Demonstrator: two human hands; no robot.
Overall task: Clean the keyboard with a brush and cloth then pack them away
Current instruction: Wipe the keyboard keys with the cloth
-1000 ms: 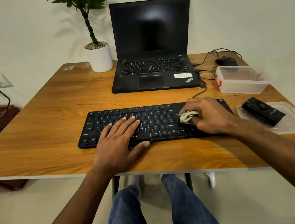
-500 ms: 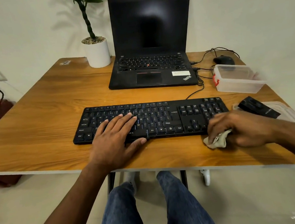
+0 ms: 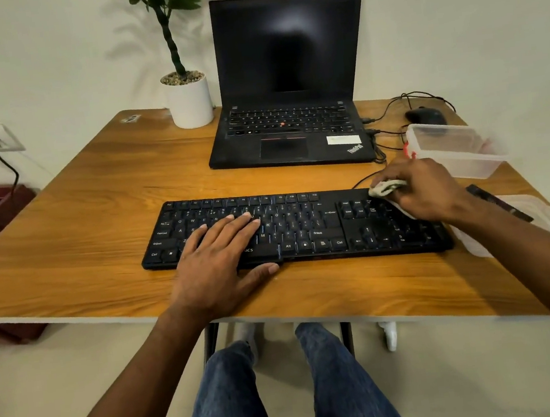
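Keyboard (image 3: 293, 228) cleaning is running in its cloth stage, as far as the single head view shows: the black board is lying flat near the front of the wooden surface (image 3: 71, 211), square to the person, with the laptop (image 3: 292, 103) sitting just behind it. The left hand (image 3: 219, 259) is spreading wide and flat over the letter keys, thumb hooking the front edge, holding nothing and pinning the board down. The right hand (image 3: 419, 190) is curling closed around a small pale cloth (image 3: 386, 187), pressing it at the back edge of the board above the navigation keys, close to where the cable leaves. A clear box (image 3: 455, 150) is standing open to the right, just beyond that hand, and its lid (image 3: 521, 214) is lying flat beside the board's right end with a dark, slim object on it that is probably the brush (image 3: 499, 203), though most of it is hiding behind the forearm. To wipe well here, the person is probably best keeping the left palm bearing down so the board is not sliding, and drawing the cloth in short overlapping strokes along the rows, with light pressure so no keycap is lifting. Working a folded edge into the gaps between key blocks should be catching dust the flat face is missing. Near the cable, strokes running along the edge seem safer than tugging across it. Packing away is not yet starting.
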